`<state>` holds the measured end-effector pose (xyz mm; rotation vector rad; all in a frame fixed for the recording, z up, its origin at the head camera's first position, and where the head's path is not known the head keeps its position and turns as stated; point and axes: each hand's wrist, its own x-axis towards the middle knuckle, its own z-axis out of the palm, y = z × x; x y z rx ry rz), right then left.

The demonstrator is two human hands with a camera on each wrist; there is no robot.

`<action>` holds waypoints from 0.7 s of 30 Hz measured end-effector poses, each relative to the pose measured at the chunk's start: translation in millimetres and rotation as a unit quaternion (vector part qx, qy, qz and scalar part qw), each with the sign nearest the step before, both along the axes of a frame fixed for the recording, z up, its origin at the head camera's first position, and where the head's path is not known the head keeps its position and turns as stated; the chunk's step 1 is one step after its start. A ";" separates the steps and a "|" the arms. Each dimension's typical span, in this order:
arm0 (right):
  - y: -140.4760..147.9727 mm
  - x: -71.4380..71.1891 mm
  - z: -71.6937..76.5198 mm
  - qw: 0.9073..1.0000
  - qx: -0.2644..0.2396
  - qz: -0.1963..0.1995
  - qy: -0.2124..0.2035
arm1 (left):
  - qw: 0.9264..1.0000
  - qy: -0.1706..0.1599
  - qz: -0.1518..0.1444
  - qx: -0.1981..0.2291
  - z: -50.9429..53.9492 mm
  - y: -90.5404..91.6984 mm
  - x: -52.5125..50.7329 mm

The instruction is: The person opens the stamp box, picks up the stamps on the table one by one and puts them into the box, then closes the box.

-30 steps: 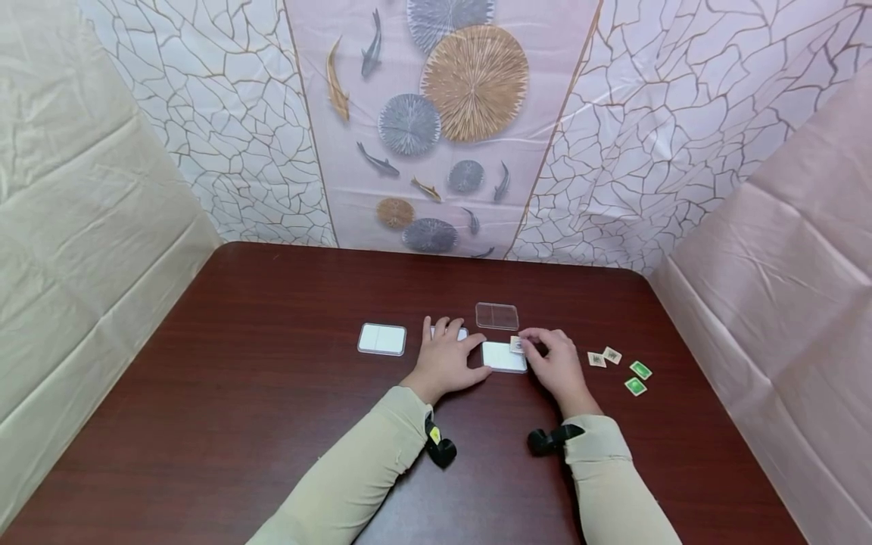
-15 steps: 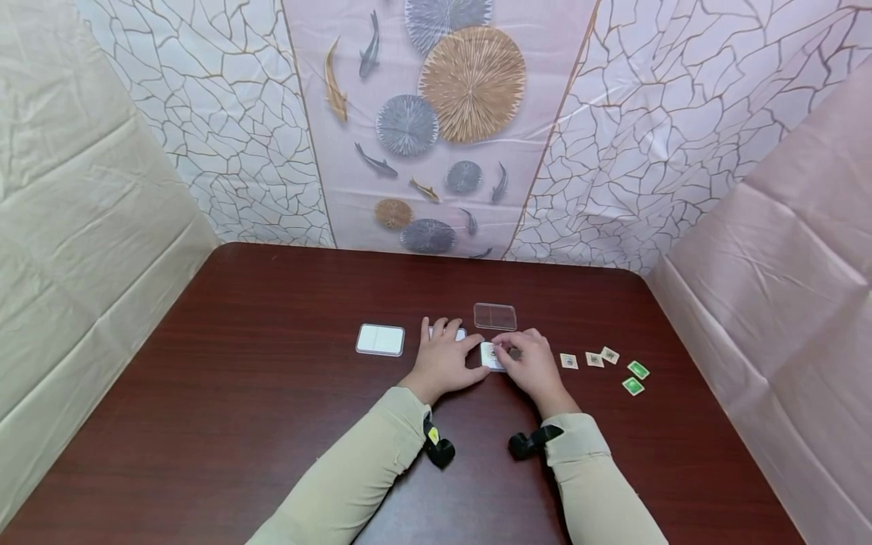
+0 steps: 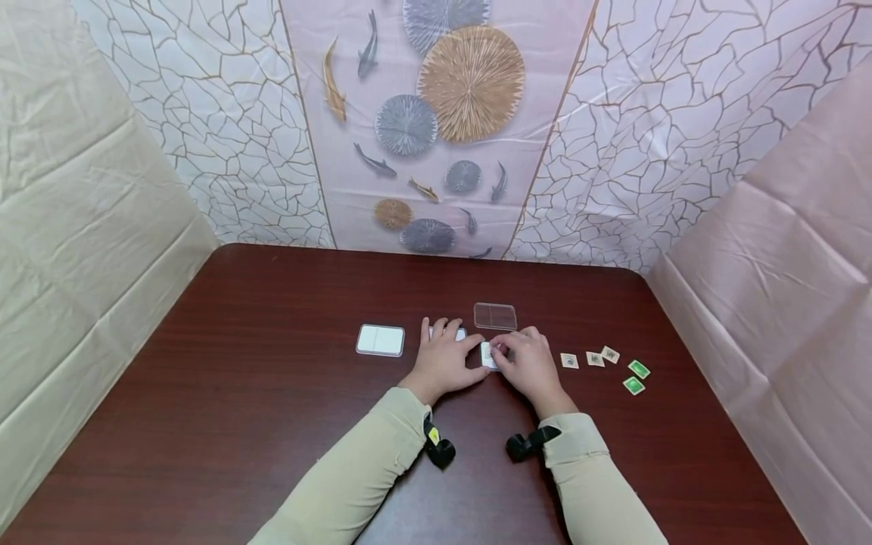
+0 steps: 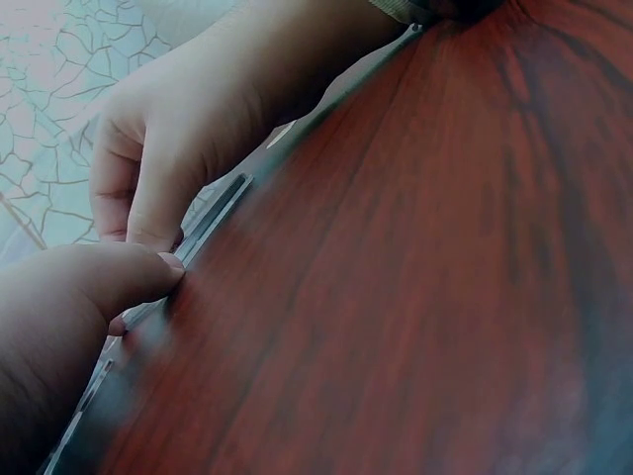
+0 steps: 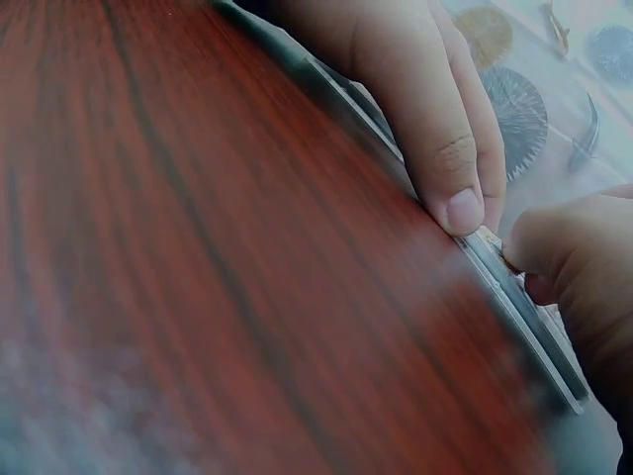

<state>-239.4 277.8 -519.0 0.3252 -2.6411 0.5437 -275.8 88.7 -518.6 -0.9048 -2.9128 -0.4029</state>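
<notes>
My left hand [image 3: 443,356] has its thumb and index finger gripping the left end of a shallow clear case with a white insert [image 3: 486,356]. In the left wrist view, the left thumb [image 4: 109,272] presses the near edge of this case. My right hand [image 3: 530,367] pinches a small stamp-like square over the case's left part, mostly hidden by the fingers. A sliver of the square [image 5: 511,265] shows at the right fingertips in the right wrist view. Beneath my left fingers lies another white-lined case [image 3: 459,334], partly covered.
A clear lid [image 3: 495,316] lies behind the case. Farther left is a white-lined case [image 3: 380,341]. To the right are a cream square [image 3: 569,361], two more cream squares [image 3: 602,356] and two green ones [image 3: 636,377], all on the dark wooden table [image 3: 259,424].
My right hand has moved left with its small square, from the case's right end to its left part, revealing a cream square on the table. My left hand keeps its place.
</notes>
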 end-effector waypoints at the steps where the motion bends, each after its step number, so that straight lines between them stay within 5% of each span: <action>1: -0.1 0.3 -0.2 1.000 0.000 0.003 0.000 | 1.000 -0.001 0.000 -0.001 0.0 -0.1 0.3; 12: -0.1 -0.1 -0.9 1.000 0.008 0.018 0.011 | 1.000 0.003 0.000 0.002 1.3 -0.1 1.0; 21: 31.6 1.6 -1.0 0.995 -0.046 -0.001 0.087 | 1.000 0.002 0.003 -0.004 0.5 -0.3 0.4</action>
